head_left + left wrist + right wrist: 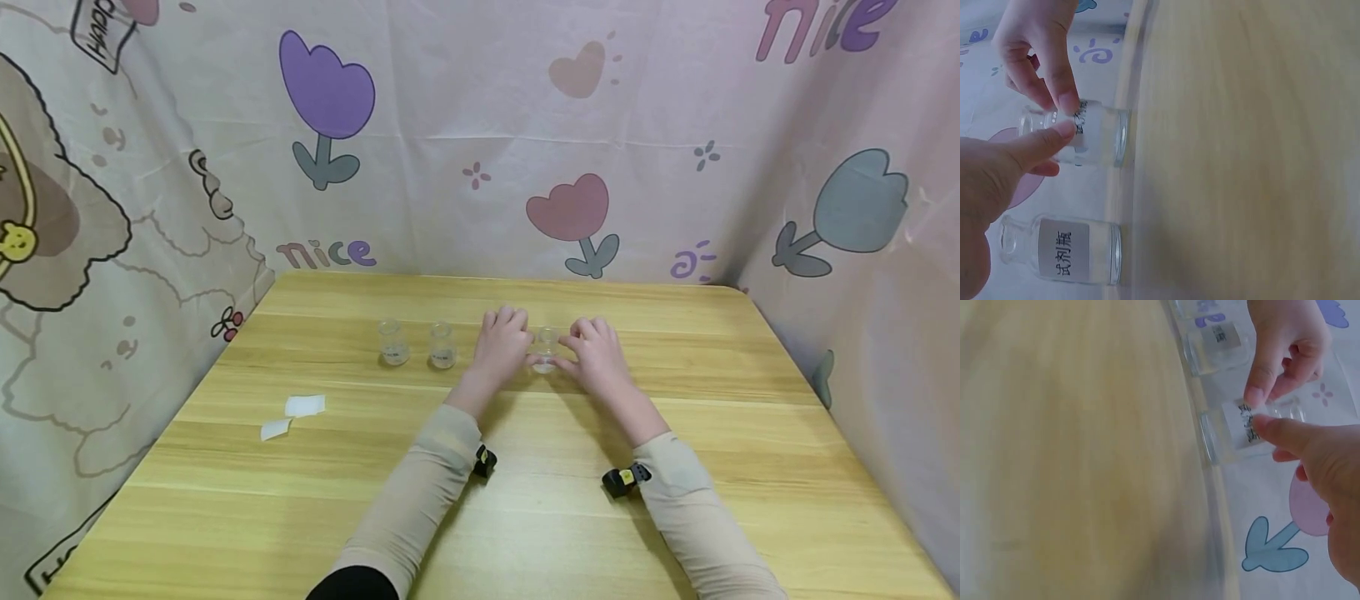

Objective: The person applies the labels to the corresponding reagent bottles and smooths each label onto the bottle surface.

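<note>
A clear glass reagent bottle (547, 337) stands upright on the table between both hands. On its front is a white label (1235, 420) printed with dark Chinese characters. My left hand (502, 343) holds the bottle from the left, its thumb pressing the label and some fingers behind the glass. From the right, my right hand (602, 357) grips it too, with the thumb on the label's other side. Both thumbs cover part of the print. To the left stands a second labelled reagent bottle (1099, 253), and beyond it a third labelled reagent bottle (392, 343).
Two small white paper pieces, one (305, 406) slightly behind the other (274, 430), lie on the left of the wooden table (525, 517). A printed curtain (450, 100) hangs along the table's back and sides.
</note>
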Available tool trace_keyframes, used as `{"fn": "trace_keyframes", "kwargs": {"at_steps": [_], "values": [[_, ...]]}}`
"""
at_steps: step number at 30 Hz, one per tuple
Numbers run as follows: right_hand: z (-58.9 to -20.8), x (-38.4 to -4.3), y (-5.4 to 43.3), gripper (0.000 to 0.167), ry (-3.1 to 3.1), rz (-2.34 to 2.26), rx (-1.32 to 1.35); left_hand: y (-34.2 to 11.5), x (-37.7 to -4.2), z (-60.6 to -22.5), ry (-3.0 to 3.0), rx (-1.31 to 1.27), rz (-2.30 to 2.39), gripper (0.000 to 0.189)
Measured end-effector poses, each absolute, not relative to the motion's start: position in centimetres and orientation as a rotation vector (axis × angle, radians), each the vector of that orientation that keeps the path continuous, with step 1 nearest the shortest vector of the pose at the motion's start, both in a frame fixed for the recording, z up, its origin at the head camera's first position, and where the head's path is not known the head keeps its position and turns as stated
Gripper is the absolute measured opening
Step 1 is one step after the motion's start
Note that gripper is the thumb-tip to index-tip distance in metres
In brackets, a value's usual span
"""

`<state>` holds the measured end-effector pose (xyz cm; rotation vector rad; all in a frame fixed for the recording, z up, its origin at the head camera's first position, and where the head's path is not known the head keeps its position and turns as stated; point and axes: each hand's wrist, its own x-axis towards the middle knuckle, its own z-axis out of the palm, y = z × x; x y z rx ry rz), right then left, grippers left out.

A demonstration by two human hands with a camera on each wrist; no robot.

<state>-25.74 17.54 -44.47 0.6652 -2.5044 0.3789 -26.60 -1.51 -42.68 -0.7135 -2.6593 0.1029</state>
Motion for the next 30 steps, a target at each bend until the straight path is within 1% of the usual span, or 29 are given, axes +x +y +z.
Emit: {"fn": "trace_keyframes", "kwargs": {"at_steps": [5,11,22,26,30], "values": [[-44.4,-26.3,18.1,0.037,-2.452,0.38,0.776,-1.8,-27.0,-42.4,-2.617,-0.806,0.161,0.043],[-43.9,-26.6,18.5,0.035,-2.48,0.326,0.842,-2.1,-27.4,-42.2,-2.581,-0.887,0.165,0.041],[-43.7,-26.8,19.2,0.027,-2.523,0.301,0.899,-2.3,-27.5,-42.2,-2.547,-0.925,0.257,0.038],[-43.5,-26.6,19.1,0.033,-2.557,0.29,0.892,-2.4,-27.6,-42.2,-2.551,-0.93,0.253,0.039],[-43.4,-26.3,18.8,0.041,-2.59,0.303,0.874,-2.4,-27.6,-42.3,-2.528,-0.942,0.227,0.044]]}}
